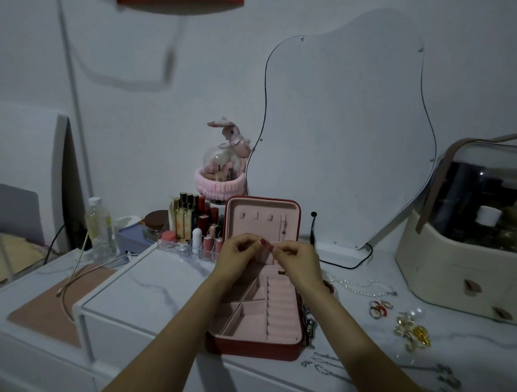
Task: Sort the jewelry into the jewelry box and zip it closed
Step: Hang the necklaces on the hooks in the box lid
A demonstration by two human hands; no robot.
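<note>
A red jewelry box [253,348] with pink lining lies open on the white marble table, its lid [262,218] standing upright. My left hand [239,258] and my right hand [297,261] meet in front of the lid's lower edge, fingertips pinched together on something too small to make out. Loose jewelry lies to the right of the box: a pearl necklace [363,285], rings [379,308], gold earrings [412,333], silver chains [327,365] and a chain with a charm [308,325] against the box's right side.
A clear organizer of lipsticks [194,237] stands left of the lid, a glass dome with a pink bunny [222,176] behind it. A wavy mirror [343,134] leans on the wall. A cream cosmetics case [472,234] sits far right, a bottle [99,227] far left.
</note>
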